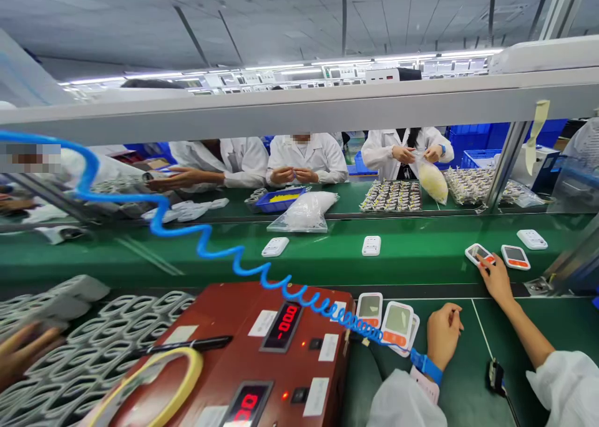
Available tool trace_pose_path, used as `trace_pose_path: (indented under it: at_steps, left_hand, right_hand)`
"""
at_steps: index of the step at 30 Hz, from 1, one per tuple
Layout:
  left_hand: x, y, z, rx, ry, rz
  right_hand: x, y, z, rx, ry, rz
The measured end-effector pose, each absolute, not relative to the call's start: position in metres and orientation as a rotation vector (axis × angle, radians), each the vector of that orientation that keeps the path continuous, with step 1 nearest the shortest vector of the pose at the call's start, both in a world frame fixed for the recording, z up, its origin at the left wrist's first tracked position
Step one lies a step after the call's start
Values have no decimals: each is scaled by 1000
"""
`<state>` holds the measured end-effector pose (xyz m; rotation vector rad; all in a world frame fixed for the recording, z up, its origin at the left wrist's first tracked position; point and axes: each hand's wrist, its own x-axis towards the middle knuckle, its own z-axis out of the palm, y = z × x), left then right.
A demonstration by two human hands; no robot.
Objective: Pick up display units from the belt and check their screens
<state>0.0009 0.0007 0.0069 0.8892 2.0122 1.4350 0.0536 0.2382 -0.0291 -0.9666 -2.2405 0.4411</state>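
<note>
My right hand (pixel 496 280) reaches out to the green conveyor belt (pixel 327 258), its fingertips closed on a white device with a screen and an orange button (pixel 477 252). A second such device (pixel 515 256) lies just to the right of it. My left hand (pixel 443 334) rests on the green bench as a loose fist with nothing in it. It wears a blue wrist strap (pixel 427 365) on a coiled blue cord (pixel 224 252). Just left of that hand lie three more screen devices (pixel 397 324), overlapping.
A red tester box with red digit displays (pixel 262 358) stands in front of me, a yellow tape roll (pixel 154 383) and a black pen on it. Grey cuffs (pixel 93 346) are stacked at the left, a blurred hand over them. Several white-coated people work across the belt.
</note>
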Motion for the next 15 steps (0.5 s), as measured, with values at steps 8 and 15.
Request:
trace_pose_path:
  at_steps: [8,15]
  left_hand:
    - [1,2,4,895,2033,1409]
    - [0,3,0,893,2036,1419]
  right_hand:
    - [29,214,-14,-735,-2210,697]
    - [33,180,11,-752,-2096,1017]
